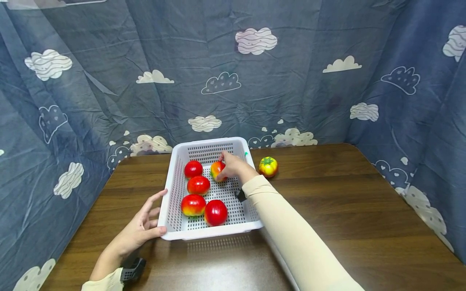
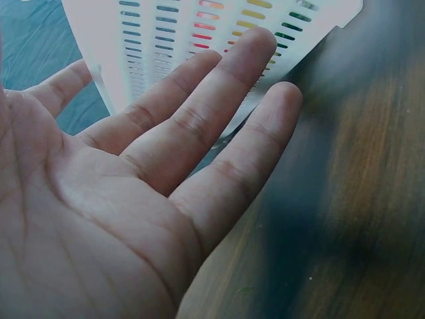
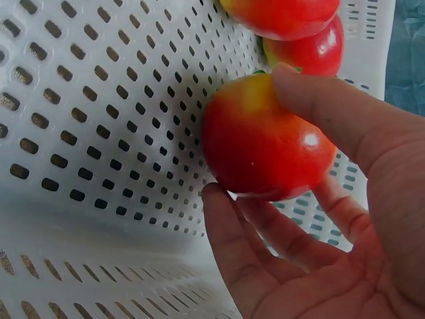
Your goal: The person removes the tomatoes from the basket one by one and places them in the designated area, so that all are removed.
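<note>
My right hand (image 1: 234, 166) reaches into a white perforated plastic basket (image 1: 214, 232) and grips a glossy red-and-yellow tomato (image 3: 262, 146). In the right wrist view the thumb lies over its top near a bit of green, while the other fingers curve beneath. Along the basket's left side, my left hand (image 1: 135, 229) has its thumb and index fingertips at the rim. Its other fingers extend loosely beside the slotted wall in the left wrist view. Several red tomatoes (image 1: 216, 213) sit in the basket, mostly toward its left and front.
A yellow-and-red tomato (image 1: 268, 167) with a green leafy top stands on the brown wooden table (image 1: 346, 210), right of the basket. Behind and at both sides hangs a blue curtain (image 1: 291, 101) printed with clouds.
</note>
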